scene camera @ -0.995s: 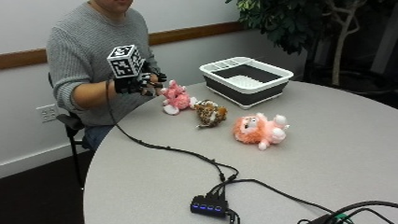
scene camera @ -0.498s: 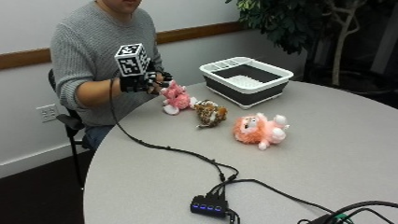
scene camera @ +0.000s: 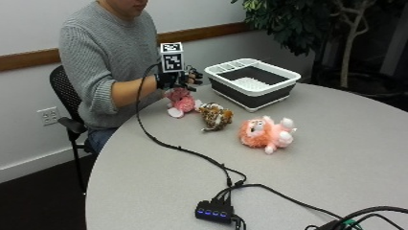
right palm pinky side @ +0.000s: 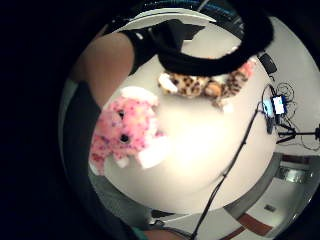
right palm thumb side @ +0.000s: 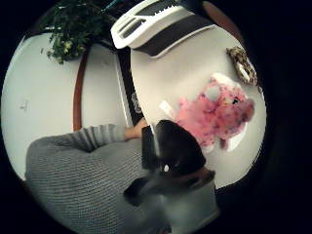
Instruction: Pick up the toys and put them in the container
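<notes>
gloved hand (scene camera: 180, 79) now hovers above the pink toy (scene camera: 182, 101) (fingers spread).

- The outside view is evenly lit from above, soft and bright; the table (scene camera: 357, 143) shows pale with only faint, short shadows beside the toys.
- The plant (scene camera: 300, 24) in the corner sits dark, its leaves losing detail.
- In the little finger side palm view, glare washes the table out to near white, and the pink toy (right palm pinky side: 125, 132) is soft and out of focus.
- Both palm views bend straight lines strongly toward their rims, which fall to black.
- A dark strap close to the lens is smeared.
</notes>
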